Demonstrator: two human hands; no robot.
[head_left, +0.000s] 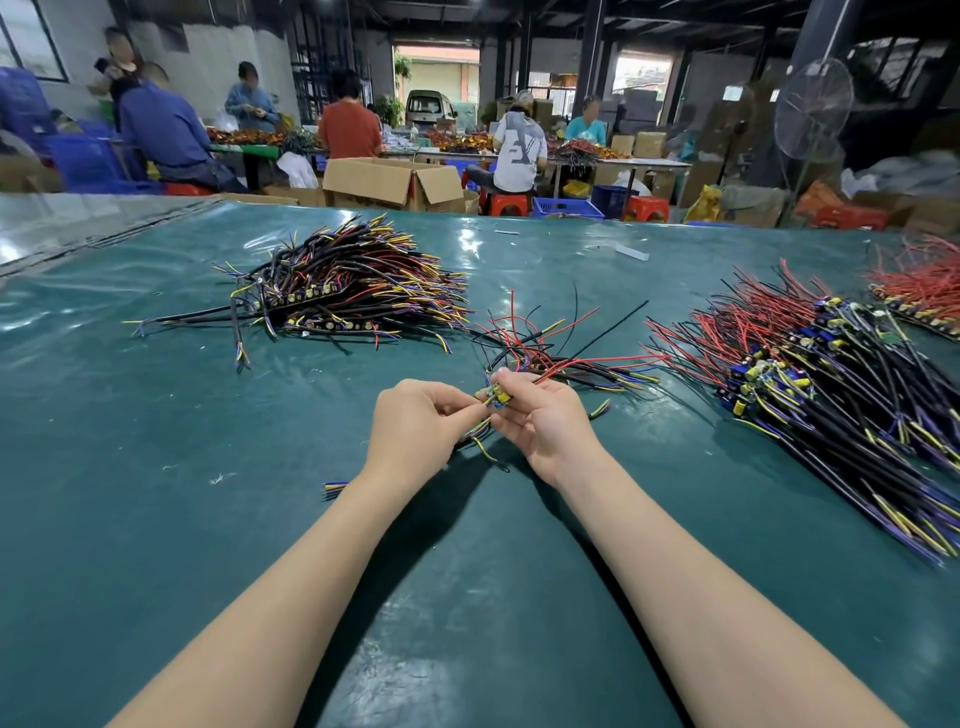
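We hold the small wired circuit board with a yellow part (497, 398) above the middle of the glossy dark-green sheeted desk (156, 467), between both hands. Our left hand (415, 431) has its fingers curled, and thumb and forefinger pinch the thin yellow and purple leads at the board's near end. Our right hand (545, 421) grips the board itself between thumb and bent fingers, and its red wires trail away behind.

Smooth green sheet shows around our forearms and widest to the left. A loose tangle of red and black wires (561, 348) lies just beyond our hands. A bristling heap of black-sheathed wired boards (343, 291) sits well to the left, a longer heap of red-and-black wired boards (810, 374) to the right, and a bundle of red wires (924, 286) lies near the right edge.

Past the desk's far edge stands an open brown cardboard box (389, 182); we cannot see inside it.
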